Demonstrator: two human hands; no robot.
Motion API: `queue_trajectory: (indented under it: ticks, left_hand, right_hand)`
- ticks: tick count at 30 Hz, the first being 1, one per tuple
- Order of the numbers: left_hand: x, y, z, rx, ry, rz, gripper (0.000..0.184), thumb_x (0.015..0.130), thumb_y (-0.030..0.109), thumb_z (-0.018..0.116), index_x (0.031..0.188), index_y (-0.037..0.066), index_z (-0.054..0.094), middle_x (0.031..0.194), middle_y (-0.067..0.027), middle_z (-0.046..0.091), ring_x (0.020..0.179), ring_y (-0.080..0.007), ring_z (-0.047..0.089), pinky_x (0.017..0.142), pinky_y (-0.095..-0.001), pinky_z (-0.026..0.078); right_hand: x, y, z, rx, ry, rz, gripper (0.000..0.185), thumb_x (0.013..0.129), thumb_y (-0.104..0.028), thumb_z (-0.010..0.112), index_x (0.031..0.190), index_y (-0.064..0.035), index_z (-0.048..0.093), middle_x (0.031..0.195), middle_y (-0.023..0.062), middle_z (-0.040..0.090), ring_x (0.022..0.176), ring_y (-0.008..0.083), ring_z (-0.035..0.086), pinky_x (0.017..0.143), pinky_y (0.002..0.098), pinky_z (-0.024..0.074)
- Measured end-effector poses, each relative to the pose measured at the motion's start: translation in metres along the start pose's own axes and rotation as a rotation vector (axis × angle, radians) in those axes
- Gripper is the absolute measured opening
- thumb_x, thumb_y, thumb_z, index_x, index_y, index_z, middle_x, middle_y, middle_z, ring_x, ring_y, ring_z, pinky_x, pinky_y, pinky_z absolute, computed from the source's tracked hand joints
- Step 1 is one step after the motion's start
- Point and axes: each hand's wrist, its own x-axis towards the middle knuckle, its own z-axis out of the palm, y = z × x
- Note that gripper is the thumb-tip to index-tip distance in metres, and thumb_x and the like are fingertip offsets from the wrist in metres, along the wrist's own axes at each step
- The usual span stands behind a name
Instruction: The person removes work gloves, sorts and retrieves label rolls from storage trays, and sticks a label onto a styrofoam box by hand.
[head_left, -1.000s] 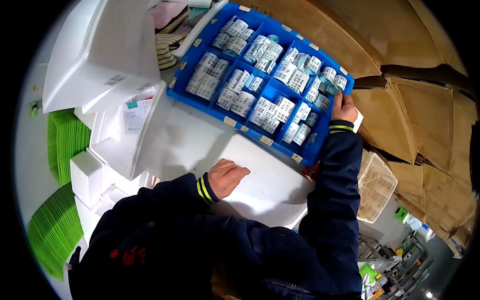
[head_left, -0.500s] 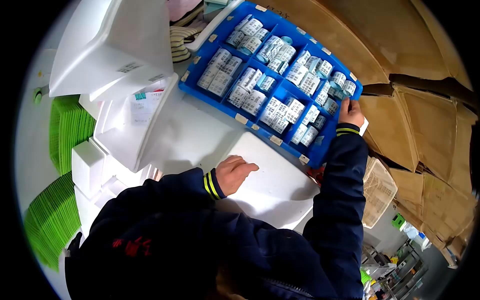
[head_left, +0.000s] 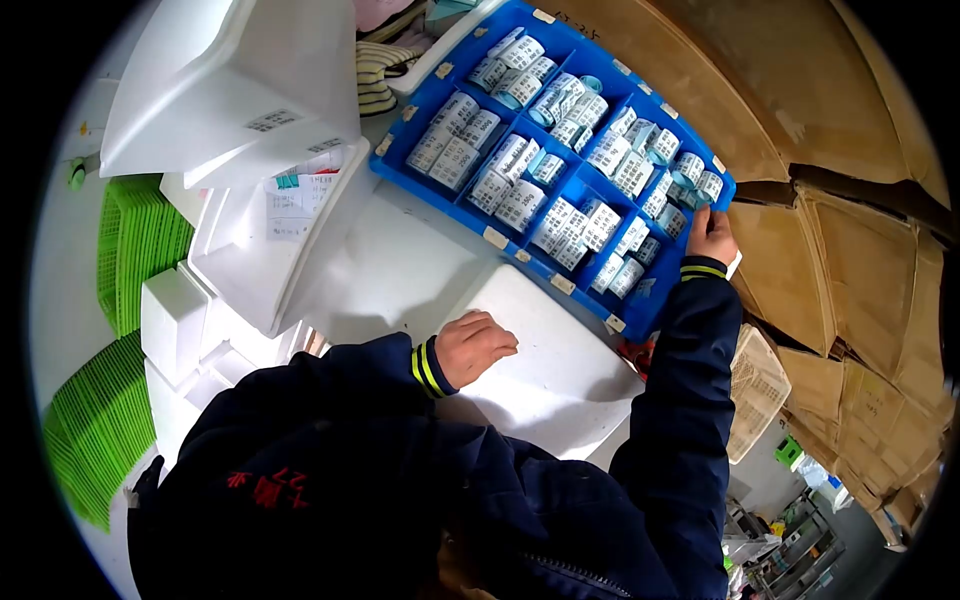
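Blue tray (head_left: pixel 450 210) lies just beyond the right hand (head_left: pixel 712 238), fingers bent at its edge, probably steadying it; whether they grip, I can't tell. Left hand (head_left: pixel 476 350) hangs half open, visibly empty.

Storeroom or packing workspace; cardboard (head_left: pixel 870 270), stacked green baskets (head_left: pixel 145 250), white bins (head_left: pixel 240 90).

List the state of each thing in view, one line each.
Blue tray: uncovered, divided
Label rolls: lying in the tray's compartments
Right hand: at the tray's edge, grip unclear
Left hand: loosely curled, nothing visibly held
White bin: open, paper inside
Green baskets: nested
Cardboard: creased
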Motion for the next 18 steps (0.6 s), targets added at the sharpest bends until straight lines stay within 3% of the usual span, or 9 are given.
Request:
queue_trajectory:
  ticks: [18]
  left_hand:
    - [0.0004,0.0011,0.0017,0.058,0.063,-0.012,0.020,0.071,-0.001,0.065,0.090,-0.001,0.056,0.082,-0.0117,0.057,0.072,-0.0270,0.054,0.065,-0.0322,0.045]
  right_hand:
    - [0.0004,0.0021,0.0011,-0.022,0.036,-0.056,0.028,0.081,-0.031,0.056,0.066,-0.0075,0.058,0.059,0.0122,0.058,0.054,0.0304,0.057,0.050,0.0372,0.0445]
